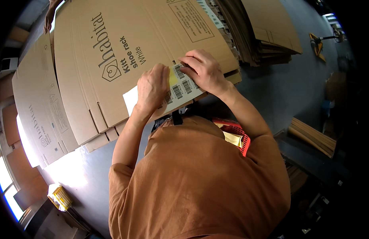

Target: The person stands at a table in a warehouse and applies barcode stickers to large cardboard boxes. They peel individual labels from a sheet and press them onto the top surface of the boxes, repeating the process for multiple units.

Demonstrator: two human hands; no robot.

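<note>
A white sheet of barcode labels (186,86) lies near the close edge of a large flat brown cardboard box (152,36), which is printed with dark lettering. My left hand (152,85) is closed, its fingertips pressed together at the sheet beside a yellow bare strip. The left part of the sheet sticks out past that wrist. My right hand (205,73) is curled over the sheet's upper right, thumb and fingers closed at the edge of a barcode label (179,71). How far this label is lifted is hard to see.
Further flattened cartons (41,107) overlap on the left. A stack of folded cardboard (272,40) stands at the far right. Close to my waist is a red plastic basket (245,139). Another person's hand (48,22) shows at the far left. A yellow basket (61,197) stands lower left.
</note>
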